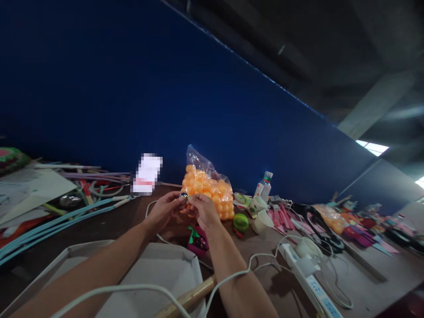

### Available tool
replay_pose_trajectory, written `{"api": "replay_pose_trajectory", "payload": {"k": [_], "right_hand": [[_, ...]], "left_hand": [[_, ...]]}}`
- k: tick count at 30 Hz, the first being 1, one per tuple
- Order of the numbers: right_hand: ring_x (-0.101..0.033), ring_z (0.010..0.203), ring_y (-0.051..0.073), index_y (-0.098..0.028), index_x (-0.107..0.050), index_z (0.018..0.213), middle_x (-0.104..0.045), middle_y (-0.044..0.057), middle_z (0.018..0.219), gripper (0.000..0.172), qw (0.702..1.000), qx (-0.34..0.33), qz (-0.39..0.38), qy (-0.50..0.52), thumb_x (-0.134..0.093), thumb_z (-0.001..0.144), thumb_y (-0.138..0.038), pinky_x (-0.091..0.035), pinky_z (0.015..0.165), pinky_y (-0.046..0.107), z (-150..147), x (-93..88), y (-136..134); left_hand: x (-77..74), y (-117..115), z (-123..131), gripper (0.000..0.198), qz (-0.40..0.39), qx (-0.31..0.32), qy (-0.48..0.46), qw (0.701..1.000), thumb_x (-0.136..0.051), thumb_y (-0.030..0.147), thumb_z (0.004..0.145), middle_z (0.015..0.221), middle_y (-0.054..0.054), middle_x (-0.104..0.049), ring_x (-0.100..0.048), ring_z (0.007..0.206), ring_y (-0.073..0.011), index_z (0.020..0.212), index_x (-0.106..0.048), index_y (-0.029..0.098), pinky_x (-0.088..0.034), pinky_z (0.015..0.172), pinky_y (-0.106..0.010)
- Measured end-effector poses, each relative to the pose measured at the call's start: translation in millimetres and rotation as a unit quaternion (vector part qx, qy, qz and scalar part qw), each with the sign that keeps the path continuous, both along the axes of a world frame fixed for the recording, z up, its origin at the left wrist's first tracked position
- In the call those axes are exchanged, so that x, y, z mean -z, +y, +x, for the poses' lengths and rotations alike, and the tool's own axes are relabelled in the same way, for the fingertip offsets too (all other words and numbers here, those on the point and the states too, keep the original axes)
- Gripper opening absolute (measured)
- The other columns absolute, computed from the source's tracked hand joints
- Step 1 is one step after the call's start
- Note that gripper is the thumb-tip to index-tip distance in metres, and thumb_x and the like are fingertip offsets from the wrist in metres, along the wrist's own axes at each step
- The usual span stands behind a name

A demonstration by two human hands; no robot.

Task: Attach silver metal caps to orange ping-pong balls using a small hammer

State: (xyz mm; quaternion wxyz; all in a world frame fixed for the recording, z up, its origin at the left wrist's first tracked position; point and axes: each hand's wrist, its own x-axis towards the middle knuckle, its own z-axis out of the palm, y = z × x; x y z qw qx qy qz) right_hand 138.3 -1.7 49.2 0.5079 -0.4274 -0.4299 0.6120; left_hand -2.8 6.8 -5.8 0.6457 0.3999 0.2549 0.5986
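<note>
Pinching a small shiny ball [183, 195] between thumb and fingertips, the left hand [164, 209] is holding it up just in front of a clear bag [222, 194] that is bulging with orange balls. The right hand [206, 213] is meeting it from the other side, its thumb and fingers drawing close together beside the ball; whether they are gripping anything, one cannot tell. Below the hands, a small magenta container [194, 250] is sitting on the brown table [265, 287], with a green striped ball [240, 222] and a pale cup [263, 221] resting to its right. Behind these, a capped bottle [264, 186] is standing near the blue partition [132, 88]. Both forearms are reaching forward, the left one passing over a grey tray [165, 267]. A white cable [232, 277] is crossing the right forearm, and a power strip [316, 288] is lying farther right.
</note>
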Motion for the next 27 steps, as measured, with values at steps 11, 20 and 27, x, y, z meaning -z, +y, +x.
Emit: {"api": "replay_pose_trajectory", "payload": {"k": [11, 20, 27], "right_hand": [[-0.059, 0.050, 0.011, -0.019, -0.055, 0.076, -0.061, -0.005, 0.060, 0.038, 1.000, 0.012, 0.017, -0.014, -0.085, 0.056, -0.033, -0.042, 0.041, 0.018, 0, 4.0, 0], [-0.050, 0.040, 0.007, -0.018, -0.054, 0.075, -0.063, -0.005, 0.058, 0.042, 0.997, -0.031, 0.043, -0.063, -0.085, 0.060, -0.040, -0.051, 0.044, 0.023, 8, -0.6, 3], [-0.056, 0.044, 0.010, -0.018, -0.058, 0.084, -0.063, -0.005, 0.059, 0.029, 0.980, -0.015, 0.098, -0.174, -0.081, 0.072, -0.032, -0.044, 0.045, 0.021, 12, -24.8, -23]], "left_hand": [[-2.4, 0, -1, 0.024, 0.005, -0.003, 0.030, 1.000, -0.068, 0.029, 0.089, 0.106, -0.006, -0.070, -0.069, 0.084, -0.0196, 0.110, -0.066, 0.018, -0.059, 0.072, -0.039], [-1.1, 1, 2, 0.026, 0.001, 0.011, 0.028, 1.000, -0.068, 0.029, 0.089, 0.109, -0.007, -0.069, -0.068, 0.088, -0.0209, 0.111, -0.066, 0.017, -0.059, 0.073, -0.041], [-2.2, 0, 1, 0.026, -0.015, -0.013, 0.020, 1.000, -0.068, 0.029, 0.089, 0.111, -0.007, -0.070, -0.069, 0.090, -0.0215, 0.111, -0.066, 0.017, -0.059, 0.076, -0.042]]}}
